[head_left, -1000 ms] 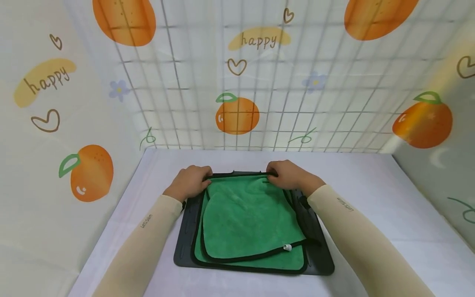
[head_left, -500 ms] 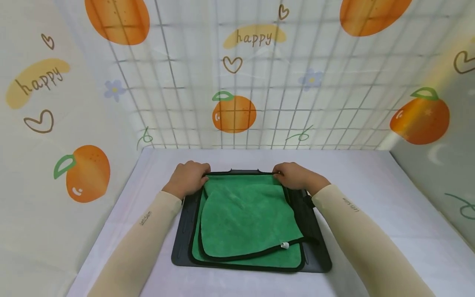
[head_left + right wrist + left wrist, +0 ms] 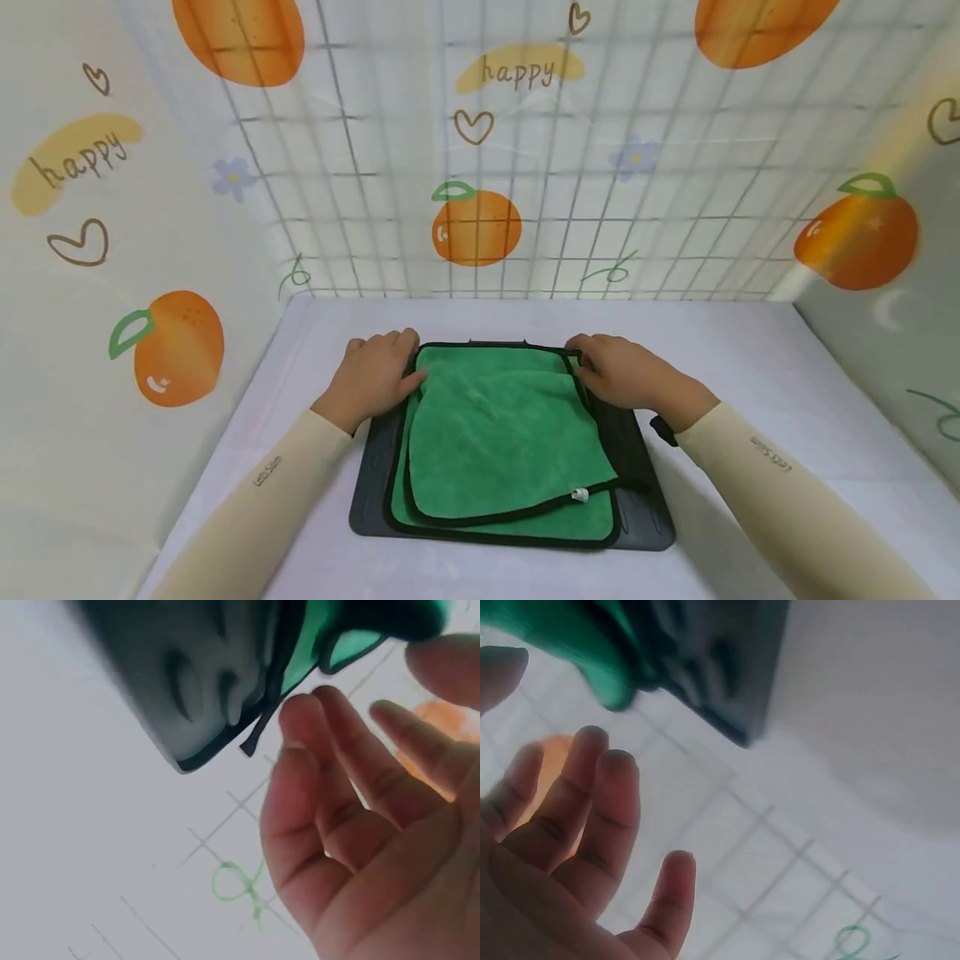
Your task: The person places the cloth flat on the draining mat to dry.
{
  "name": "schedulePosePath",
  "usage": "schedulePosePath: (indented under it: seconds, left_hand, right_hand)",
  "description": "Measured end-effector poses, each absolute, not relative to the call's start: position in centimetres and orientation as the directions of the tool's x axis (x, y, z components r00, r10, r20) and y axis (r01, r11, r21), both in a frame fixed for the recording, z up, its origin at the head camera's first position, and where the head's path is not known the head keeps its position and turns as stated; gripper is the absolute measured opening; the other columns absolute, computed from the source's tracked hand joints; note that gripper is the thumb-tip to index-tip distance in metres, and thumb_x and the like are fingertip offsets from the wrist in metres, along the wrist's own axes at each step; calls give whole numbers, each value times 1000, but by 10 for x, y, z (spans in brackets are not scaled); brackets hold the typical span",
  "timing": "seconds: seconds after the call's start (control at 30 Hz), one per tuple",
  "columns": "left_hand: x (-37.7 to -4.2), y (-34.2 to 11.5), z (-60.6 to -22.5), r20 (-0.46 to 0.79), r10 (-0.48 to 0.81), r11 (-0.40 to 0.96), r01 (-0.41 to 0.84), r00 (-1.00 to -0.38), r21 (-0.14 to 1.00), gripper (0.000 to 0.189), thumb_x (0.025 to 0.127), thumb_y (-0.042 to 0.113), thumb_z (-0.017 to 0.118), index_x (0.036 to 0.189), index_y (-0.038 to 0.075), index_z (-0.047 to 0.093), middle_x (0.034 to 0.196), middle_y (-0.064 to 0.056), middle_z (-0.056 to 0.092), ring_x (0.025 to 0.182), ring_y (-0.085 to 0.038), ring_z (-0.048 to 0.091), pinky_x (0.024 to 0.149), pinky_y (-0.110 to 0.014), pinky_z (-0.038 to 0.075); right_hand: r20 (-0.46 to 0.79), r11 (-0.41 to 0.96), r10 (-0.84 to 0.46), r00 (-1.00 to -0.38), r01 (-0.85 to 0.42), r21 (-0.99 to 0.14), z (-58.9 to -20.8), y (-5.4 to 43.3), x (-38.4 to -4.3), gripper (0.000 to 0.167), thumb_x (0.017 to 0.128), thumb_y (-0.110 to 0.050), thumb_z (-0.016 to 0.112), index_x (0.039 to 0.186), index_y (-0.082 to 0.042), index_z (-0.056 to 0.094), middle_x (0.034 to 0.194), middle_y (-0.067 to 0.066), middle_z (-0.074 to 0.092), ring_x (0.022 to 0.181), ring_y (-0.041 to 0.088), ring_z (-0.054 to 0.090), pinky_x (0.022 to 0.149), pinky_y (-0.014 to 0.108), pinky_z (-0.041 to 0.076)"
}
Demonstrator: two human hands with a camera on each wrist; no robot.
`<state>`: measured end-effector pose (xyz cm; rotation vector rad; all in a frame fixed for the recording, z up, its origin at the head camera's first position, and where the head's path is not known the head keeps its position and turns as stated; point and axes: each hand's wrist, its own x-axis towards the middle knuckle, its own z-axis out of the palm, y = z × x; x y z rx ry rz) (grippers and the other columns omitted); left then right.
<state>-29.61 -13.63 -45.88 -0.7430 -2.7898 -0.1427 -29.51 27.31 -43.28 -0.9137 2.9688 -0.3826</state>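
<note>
A green towel with black edging and a small white tag lies in layers on a dark grey board in the head view. My left hand is at the towel's far left corner. In the left wrist view that left hand has its fingers spread, apart from the green fabric. At the far right corner is my right hand. The right wrist view shows this right hand with loosely bent fingers and its thumb separate from them, close to the black-edged towel.
The board rests on a white-covered table. Behind it stands a white curtain printed with oranges, with a grid showing through. A printed side panel rises at the left, another at the right.
Both hands have let go of the towel's far edge and moved outward, the right one further to the right. That edge now lies smoother across the back of the board.
</note>
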Motion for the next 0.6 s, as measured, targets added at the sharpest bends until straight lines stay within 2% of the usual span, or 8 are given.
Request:
schedulePosePath:
  seconds: [0.07,0.17,0.33,0.47,0.6]
  left_hand:
    - [-279,-143,-458,291,529,833,554,-797,3,38,101,50,70,114,15,61,94,2,59,82,-21,60,79,-55,48]
    - [-252,-147,-456,312,610,774,632,-729,-38,37,99,53,71,111,19,65,98,5,59,85,-19,56,83,-54,48]
    - [-210,-139,-450,293,738,651,756,-608,-70,41,99,60,66,113,22,67,99,9,61,90,-19,54,87,-50,47]
    - [-185,-137,-454,242,800,581,809,-549,-86,47,95,69,66,108,24,66,95,11,60,92,-17,55,89,-46,45]
    - [-171,-138,-464,196,830,549,828,-523,-115,46,93,69,68,101,24,64,89,12,56,91,-16,54,90,-44,45]
  right_hand:
    - [117,774,-592,-798,-603,-195,-435,272,-279,41,103,-15,68,141,-3,60,109,5,67,88,15,64,77,41,55]
    - [196,733,-638,-745,-665,-144,-438,269,-252,44,99,-18,75,140,-7,63,114,4,66,89,13,62,76,38,55]
    - [232,675,-701,-674,-732,-88,-447,276,-208,45,92,-24,83,134,-12,68,110,-5,62,90,7,57,75,32,54]
    - [216,671,-703,-677,-733,-112,-453,279,-188,47,91,-37,84,131,-18,69,115,-11,61,98,3,57,81,33,55]
    - [220,658,-705,-674,-737,-154,-457,282,-181,46,87,-43,86,124,-21,70,115,-14,58,102,3,56,84,33,54]
